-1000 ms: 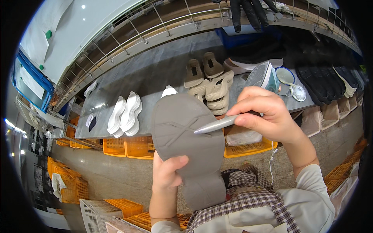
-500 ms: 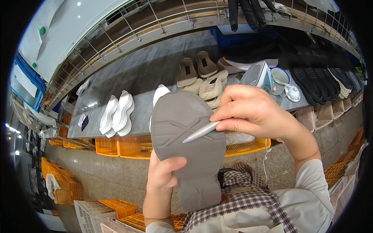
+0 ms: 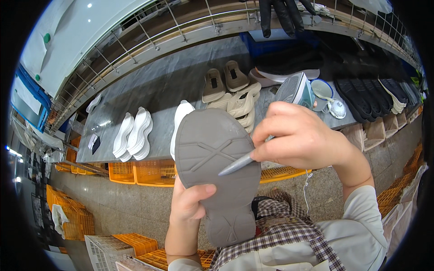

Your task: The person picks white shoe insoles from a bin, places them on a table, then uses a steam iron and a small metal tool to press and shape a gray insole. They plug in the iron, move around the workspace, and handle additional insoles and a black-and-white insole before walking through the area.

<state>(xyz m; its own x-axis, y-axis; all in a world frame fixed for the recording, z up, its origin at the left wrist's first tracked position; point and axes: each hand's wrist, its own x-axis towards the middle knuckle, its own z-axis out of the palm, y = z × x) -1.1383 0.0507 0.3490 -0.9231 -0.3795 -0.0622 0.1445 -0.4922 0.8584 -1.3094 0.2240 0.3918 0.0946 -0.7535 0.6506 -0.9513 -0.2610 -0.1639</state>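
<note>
A grey-brown shoe sole (image 3: 217, 135) stands upright in front of me, its face with crossed ridges turned toward me. My left hand (image 3: 192, 198) grips its left edge, thumb lying over the face and the other fingers hidden behind. In my right hand (image 3: 294, 135) is a silver pen (image 3: 236, 165), pinched between thumb and fingers. Its tapered tip lies over the middle of the sole, just below the crossed ridges; I cannot tell whether it touches. Behind the sole, a white sole (image 3: 182, 118) is partly covered.
White soles (image 3: 140, 135) stand on the grey table (image 3: 181, 58), with beige ones (image 3: 244, 101) farther back. An iron (image 3: 296, 89), a mug (image 3: 322, 89) and black soles (image 3: 361, 99) are to the right. Orange crates (image 3: 153, 174) sit under the table edge. A black glove (image 3: 280, 18) hangs above.
The pen tip has shifted slightly right and down across the sole. My right hand has turned a little and moved lower, while my left keeps its hold.
</note>
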